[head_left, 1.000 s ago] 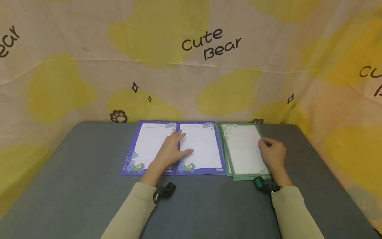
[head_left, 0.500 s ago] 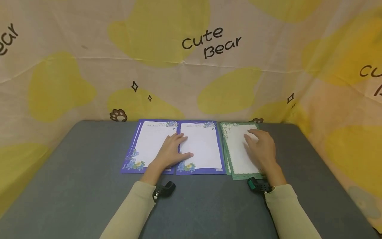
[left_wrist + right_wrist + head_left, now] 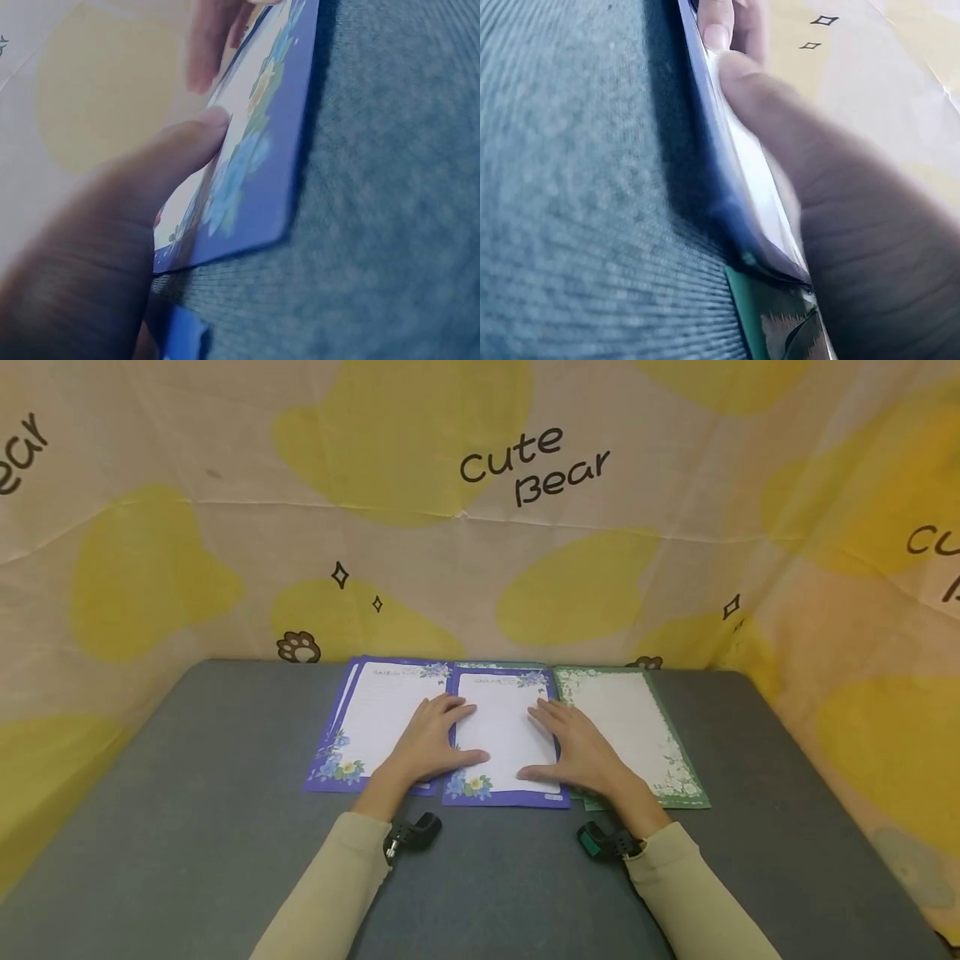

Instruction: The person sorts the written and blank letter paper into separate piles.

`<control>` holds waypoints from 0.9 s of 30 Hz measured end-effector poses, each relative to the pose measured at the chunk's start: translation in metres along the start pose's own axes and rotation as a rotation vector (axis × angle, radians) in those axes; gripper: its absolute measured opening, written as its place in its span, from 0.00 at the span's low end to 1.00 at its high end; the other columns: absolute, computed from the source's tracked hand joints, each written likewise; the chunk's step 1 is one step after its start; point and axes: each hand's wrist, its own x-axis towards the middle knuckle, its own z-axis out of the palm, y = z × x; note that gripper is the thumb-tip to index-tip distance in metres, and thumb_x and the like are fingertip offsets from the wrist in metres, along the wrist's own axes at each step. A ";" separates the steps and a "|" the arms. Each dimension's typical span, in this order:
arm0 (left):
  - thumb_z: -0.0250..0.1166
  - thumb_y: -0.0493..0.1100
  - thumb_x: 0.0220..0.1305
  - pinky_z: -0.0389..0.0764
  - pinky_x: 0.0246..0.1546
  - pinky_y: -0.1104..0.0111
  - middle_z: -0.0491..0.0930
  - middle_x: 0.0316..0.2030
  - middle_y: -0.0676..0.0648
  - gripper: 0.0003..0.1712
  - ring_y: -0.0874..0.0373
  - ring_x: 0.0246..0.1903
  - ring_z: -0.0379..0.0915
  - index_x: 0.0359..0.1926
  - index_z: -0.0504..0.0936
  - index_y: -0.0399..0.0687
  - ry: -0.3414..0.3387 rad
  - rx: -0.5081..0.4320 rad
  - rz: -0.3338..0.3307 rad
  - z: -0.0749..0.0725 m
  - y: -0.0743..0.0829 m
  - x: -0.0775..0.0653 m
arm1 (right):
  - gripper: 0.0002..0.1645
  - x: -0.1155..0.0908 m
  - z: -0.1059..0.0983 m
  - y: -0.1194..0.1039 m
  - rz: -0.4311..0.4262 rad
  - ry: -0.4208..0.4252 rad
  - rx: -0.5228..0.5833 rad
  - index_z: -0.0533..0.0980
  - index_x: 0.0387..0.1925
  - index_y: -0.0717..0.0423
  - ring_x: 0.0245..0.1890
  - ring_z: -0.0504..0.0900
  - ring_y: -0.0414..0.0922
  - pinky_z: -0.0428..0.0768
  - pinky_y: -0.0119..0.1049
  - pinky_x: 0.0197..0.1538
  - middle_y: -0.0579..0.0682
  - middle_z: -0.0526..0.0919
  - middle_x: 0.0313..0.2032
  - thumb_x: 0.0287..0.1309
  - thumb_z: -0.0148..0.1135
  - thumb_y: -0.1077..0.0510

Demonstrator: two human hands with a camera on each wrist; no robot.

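In the head view, a purple-bordered sheet of letter paper (image 3: 504,727) with blue flowers lies between my hands. My left hand (image 3: 427,739) spreads over its left edge, thumb tip on the white face. At its right edge my right hand (image 3: 585,747) reaches in, fingers extended and thumb low on the paper. The right wrist view has the right thumb (image 3: 780,112) along the sheet's side, and the purple border (image 3: 259,217) casts a shadow on the table in the left wrist view. A second purple-bordered sheet (image 3: 386,710) lies left, partly under the left hand.
Green-bordered sheets (image 3: 630,714) lie to the right, partly covered by the right hand and wrist. The grey table (image 3: 225,852) extends around the papers. A patterned cloth (image 3: 405,443) hangs behind and at both sides.
My right hand has moved left from the green sheet's right edge to the middle purple sheet. That sheet has shifted slightly toward me, baring an edge behind it. The left hand barely moves.
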 end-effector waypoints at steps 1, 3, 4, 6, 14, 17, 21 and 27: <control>0.69 0.72 0.53 0.49 0.79 0.43 0.62 0.76 0.43 0.52 0.41 0.78 0.52 0.74 0.68 0.54 -0.012 0.007 0.000 0.000 0.001 0.000 | 0.62 0.000 0.001 0.000 0.002 -0.019 -0.007 0.65 0.74 0.54 0.77 0.61 0.58 0.58 0.61 0.77 0.57 0.65 0.76 0.45 0.72 0.26; 0.67 0.74 0.53 0.43 0.79 0.42 0.57 0.79 0.44 0.54 0.41 0.80 0.45 0.75 0.66 0.55 -0.043 0.031 0.003 -0.001 0.002 -0.001 | 0.63 0.000 0.002 0.000 0.010 -0.045 -0.019 0.63 0.75 0.55 0.77 0.62 0.57 0.57 0.61 0.78 0.57 0.65 0.75 0.45 0.71 0.25; 0.66 0.75 0.53 0.39 0.79 0.41 0.55 0.79 0.45 0.55 0.42 0.81 0.42 0.76 0.65 0.56 -0.060 0.042 0.004 -0.001 0.002 0.000 | 0.64 0.000 0.002 0.000 0.012 -0.054 -0.024 0.63 0.75 0.55 0.77 0.62 0.57 0.57 0.61 0.78 0.57 0.65 0.75 0.45 0.71 0.25; 0.65 0.76 0.54 0.36 0.79 0.41 0.54 0.80 0.47 0.55 0.42 0.81 0.40 0.76 0.64 0.56 -0.085 0.055 0.000 -0.001 0.003 0.000 | 0.63 0.000 0.003 0.000 0.018 -0.062 -0.036 0.64 0.75 0.55 0.76 0.63 0.57 0.57 0.60 0.78 0.56 0.66 0.75 0.45 0.71 0.25; 0.66 0.75 0.53 0.37 0.80 0.43 0.59 0.78 0.48 0.54 0.44 0.81 0.44 0.75 0.66 0.57 -0.086 0.036 -0.038 0.000 0.003 0.002 | 0.61 0.001 0.003 0.001 0.012 -0.024 -0.026 0.68 0.72 0.54 0.74 0.67 0.56 0.60 0.60 0.77 0.55 0.70 0.73 0.43 0.73 0.25; 0.68 0.75 0.52 0.38 0.80 0.43 0.61 0.77 0.48 0.53 0.44 0.80 0.46 0.74 0.68 0.56 -0.069 0.013 -0.043 0.000 0.003 0.003 | 0.56 0.001 0.003 0.000 0.006 0.030 -0.019 0.72 0.69 0.53 0.70 0.73 0.55 0.64 0.60 0.74 0.54 0.76 0.68 0.44 0.74 0.27; 0.73 0.70 0.52 0.42 0.80 0.42 0.69 0.73 0.46 0.49 0.44 0.78 0.54 0.71 0.73 0.55 -0.008 -0.052 -0.049 -0.002 0.006 0.004 | 0.44 0.002 0.002 0.000 0.013 0.111 -0.005 0.78 0.64 0.53 0.62 0.79 0.54 0.69 0.58 0.71 0.53 0.84 0.60 0.50 0.74 0.34; 0.78 0.64 0.49 0.47 0.79 0.42 0.81 0.62 0.44 0.41 0.43 0.71 0.67 0.62 0.82 0.52 0.090 -0.086 -0.079 -0.003 0.009 0.003 | 0.35 0.001 0.004 0.002 0.029 0.169 0.044 0.79 0.61 0.54 0.64 0.78 0.56 0.69 0.58 0.71 0.54 0.84 0.60 0.56 0.73 0.41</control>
